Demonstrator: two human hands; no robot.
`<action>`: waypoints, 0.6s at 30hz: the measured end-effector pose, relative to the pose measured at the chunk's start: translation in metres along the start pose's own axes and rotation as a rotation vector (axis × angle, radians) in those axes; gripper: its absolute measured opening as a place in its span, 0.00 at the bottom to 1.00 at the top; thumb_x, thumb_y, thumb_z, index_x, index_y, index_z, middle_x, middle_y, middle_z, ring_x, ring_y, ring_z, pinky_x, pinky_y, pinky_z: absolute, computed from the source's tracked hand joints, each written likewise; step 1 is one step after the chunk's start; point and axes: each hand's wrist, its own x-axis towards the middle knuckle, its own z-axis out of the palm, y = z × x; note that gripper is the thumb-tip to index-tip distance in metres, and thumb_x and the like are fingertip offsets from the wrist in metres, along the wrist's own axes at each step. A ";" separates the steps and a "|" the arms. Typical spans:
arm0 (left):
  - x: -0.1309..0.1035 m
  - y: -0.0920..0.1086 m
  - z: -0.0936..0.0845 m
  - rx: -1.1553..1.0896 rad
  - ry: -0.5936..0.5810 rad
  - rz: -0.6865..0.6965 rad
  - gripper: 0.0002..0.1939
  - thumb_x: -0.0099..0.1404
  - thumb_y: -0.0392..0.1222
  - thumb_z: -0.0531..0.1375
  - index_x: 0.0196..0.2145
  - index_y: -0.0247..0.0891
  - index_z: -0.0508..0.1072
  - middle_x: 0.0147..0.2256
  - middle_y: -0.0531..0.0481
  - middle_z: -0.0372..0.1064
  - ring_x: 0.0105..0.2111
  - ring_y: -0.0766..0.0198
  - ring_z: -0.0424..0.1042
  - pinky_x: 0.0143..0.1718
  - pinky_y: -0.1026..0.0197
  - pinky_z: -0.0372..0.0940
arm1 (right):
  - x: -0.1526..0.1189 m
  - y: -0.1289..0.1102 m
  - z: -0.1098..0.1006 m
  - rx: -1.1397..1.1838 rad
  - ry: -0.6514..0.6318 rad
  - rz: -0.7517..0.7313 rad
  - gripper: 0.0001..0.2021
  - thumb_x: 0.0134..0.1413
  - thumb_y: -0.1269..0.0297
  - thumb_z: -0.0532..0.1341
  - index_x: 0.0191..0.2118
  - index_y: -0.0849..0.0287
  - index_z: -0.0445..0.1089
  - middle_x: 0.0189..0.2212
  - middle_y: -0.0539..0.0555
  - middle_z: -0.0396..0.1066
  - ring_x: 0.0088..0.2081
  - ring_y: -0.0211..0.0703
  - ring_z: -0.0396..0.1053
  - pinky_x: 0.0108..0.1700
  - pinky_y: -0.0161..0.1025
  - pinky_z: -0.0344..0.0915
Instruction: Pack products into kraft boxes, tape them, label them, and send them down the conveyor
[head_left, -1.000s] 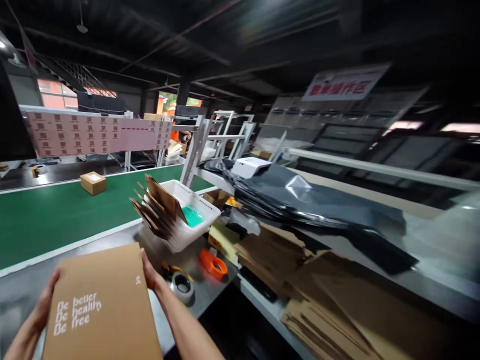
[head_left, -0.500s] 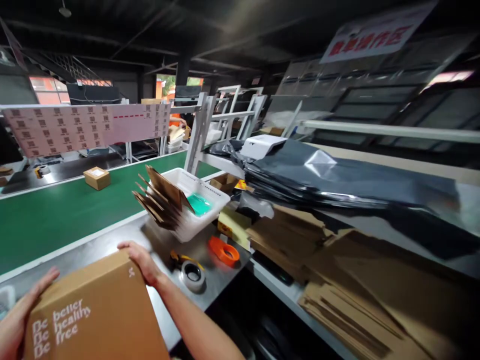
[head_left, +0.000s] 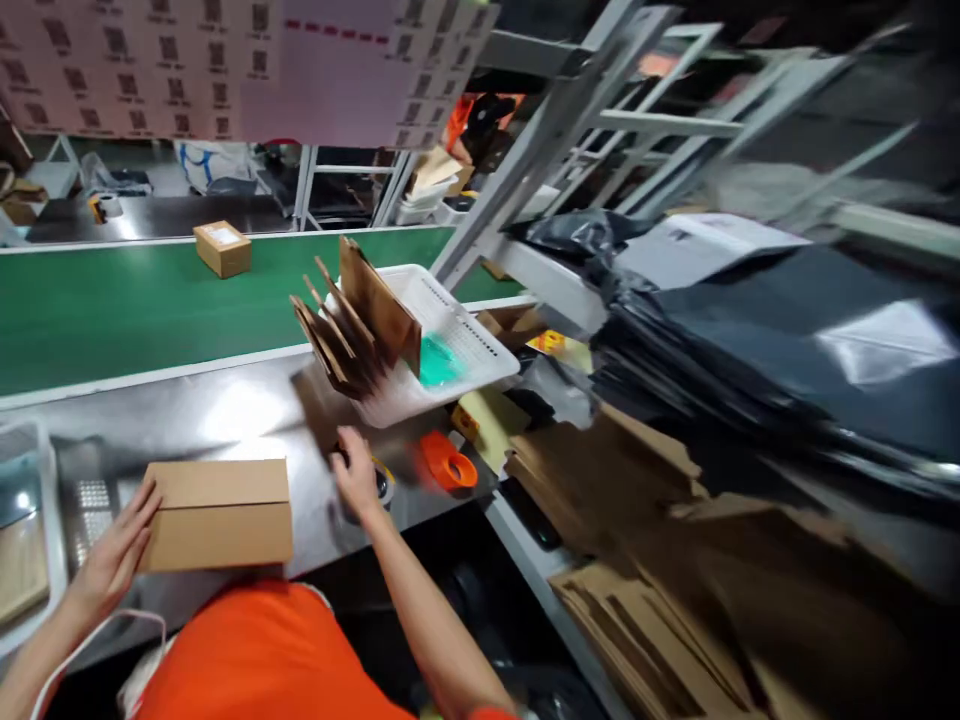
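A closed brown cardboard box stands on the metal table in front of me, with a seam running across its top. My left hand lies against the box's left side, fingers stretched out flat. To the right of the box, my right hand is curled over a tape dispenser; its roll shows partly behind the hand, and the handle is mostly hidden. An orange tape dispenser lies farther right, touched by neither hand.
Behind my right hand stands a white basket with brown cardboard pieces. Beyond runs a green conveyor belt carrying a small box. Flattened cardboard and dark plastic bags fill the right. Another white basket sits at left.
The box, held in both hands before, now rests on the table. My right hand has left it and moved onto the tape dispenser. The view has tilted downward.
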 end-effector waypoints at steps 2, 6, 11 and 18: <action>0.009 0.002 0.004 0.102 -0.061 0.114 0.26 0.71 0.58 0.60 0.61 0.46 0.81 0.70 0.40 0.67 0.69 0.44 0.68 0.69 0.45 0.66 | 0.019 0.026 -0.025 -0.170 0.022 0.215 0.33 0.57 0.67 0.61 0.67 0.74 0.64 0.69 0.79 0.63 0.75 0.66 0.53 0.74 0.56 0.51; 0.026 0.006 0.015 0.202 -0.129 0.288 0.25 0.80 0.46 0.51 0.69 0.44 0.73 0.73 0.45 0.61 0.71 0.52 0.65 0.72 0.46 0.63 | 0.037 0.052 -0.043 -0.408 -0.098 0.392 0.22 0.46 0.74 0.65 0.50 0.67 0.74 0.43 0.69 0.79 0.54 0.64 0.77 0.58 0.52 0.69; 0.024 0.013 0.026 0.166 -0.080 0.343 0.23 0.81 0.42 0.53 0.68 0.41 0.74 0.68 0.43 0.69 0.68 0.54 0.70 0.71 0.48 0.67 | 0.023 0.026 -0.061 -0.473 -0.187 0.206 0.24 0.52 0.68 0.61 0.56 0.65 0.70 0.41 0.62 0.79 0.46 0.57 0.79 0.52 0.49 0.74; 0.023 0.014 0.027 0.106 -0.120 0.337 0.22 0.80 0.40 0.54 0.64 0.34 0.78 0.66 0.37 0.72 0.68 0.48 0.70 0.71 0.41 0.66 | -0.022 -0.093 -0.057 -0.130 -0.154 -0.969 0.34 0.62 0.71 0.59 0.73 0.47 0.64 0.60 0.61 0.69 0.57 0.51 0.75 0.54 0.45 0.76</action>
